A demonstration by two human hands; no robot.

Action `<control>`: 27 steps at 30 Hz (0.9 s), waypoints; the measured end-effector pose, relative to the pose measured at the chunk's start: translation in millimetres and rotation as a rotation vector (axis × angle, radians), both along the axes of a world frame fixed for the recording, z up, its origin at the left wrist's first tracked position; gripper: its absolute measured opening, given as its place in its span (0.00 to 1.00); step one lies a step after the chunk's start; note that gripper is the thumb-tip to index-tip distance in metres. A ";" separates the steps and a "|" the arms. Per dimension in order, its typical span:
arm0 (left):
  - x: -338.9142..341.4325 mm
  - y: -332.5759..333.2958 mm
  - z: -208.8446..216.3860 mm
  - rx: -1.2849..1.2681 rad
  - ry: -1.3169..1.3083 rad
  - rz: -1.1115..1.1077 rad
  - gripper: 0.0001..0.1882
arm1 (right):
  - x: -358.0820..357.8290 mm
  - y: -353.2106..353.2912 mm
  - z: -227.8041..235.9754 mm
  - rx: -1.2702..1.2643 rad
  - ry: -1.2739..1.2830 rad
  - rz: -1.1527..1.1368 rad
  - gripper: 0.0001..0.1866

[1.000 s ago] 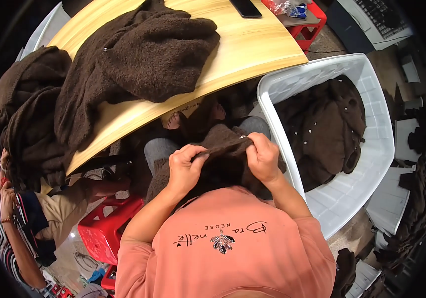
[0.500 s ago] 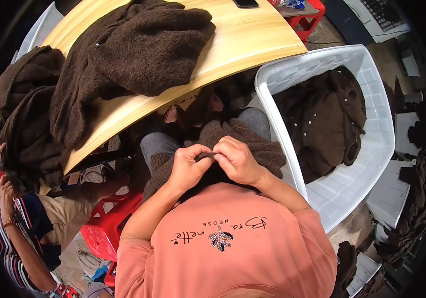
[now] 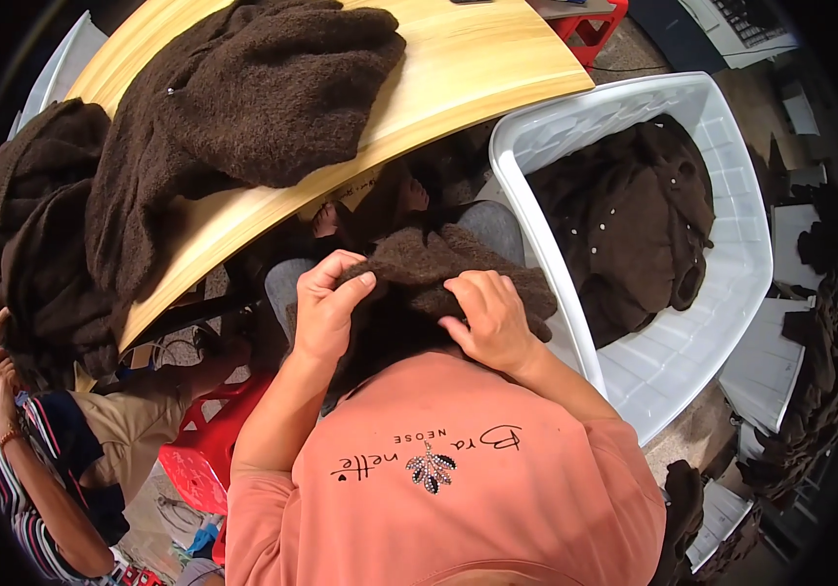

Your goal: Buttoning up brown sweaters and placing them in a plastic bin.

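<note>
A dark brown knit garment (image 3: 429,256) lies bunched across my lap. My left hand (image 3: 326,308) pinches its edge between thumb and fingers. My right hand (image 3: 490,320) has its fingers curled over the fabric, with the thumb lower down, gripping a fold of it. The two hands are apart, and a stretch of the knit spans the space between them. What lies under the folds is hidden.
A wooden table (image 3: 468,63) in front bears a heaped brown knit garment (image 3: 263,93), which hangs off its left side. At right, a white plastic bin (image 3: 732,283) holds brown buttoned garments (image 3: 624,239). A person (image 3: 48,469) sits at left near a red stool (image 3: 194,459).
My hands were close together, pinching a small bit of the knit. They have moved apart, the left one outward and upward, and the garment is more spread between them.
</note>
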State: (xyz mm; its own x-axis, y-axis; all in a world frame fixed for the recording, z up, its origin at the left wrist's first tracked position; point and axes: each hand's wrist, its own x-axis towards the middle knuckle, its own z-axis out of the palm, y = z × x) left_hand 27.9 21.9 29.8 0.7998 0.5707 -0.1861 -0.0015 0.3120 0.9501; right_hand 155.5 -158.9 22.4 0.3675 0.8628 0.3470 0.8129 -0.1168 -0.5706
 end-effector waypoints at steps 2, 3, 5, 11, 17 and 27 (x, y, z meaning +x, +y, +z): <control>3.5 -2.2 3.9 -0.044 0.014 0.022 0.04 | -2.4 -1.0 -16.1 -0.005 -0.108 -0.041 0.23; 5.1 -3.1 5.4 -0.083 0.029 0.050 0.04 | -1.3 -3.3 -19.6 -0.008 -0.109 -0.047 0.23; 6.0 -2.5 4.0 -0.070 0.027 0.064 0.03 | 1.0 -2.6 -20.8 0.089 -0.100 -0.058 0.22; 6.8 -1.4 9.4 -0.179 -0.010 0.179 0.03 | 2.0 -7.0 -5.0 0.242 -0.149 -0.032 0.22; 10.5 -4.1 9.9 -0.197 -0.015 0.192 0.02 | -4.5 13.2 -24.1 0.108 -0.304 -0.026 0.21; 1.7 3.4 0.9 -0.144 0.010 0.150 0.01 | 10.8 -19.7 -24.8 -0.249 0.057 -0.107 0.15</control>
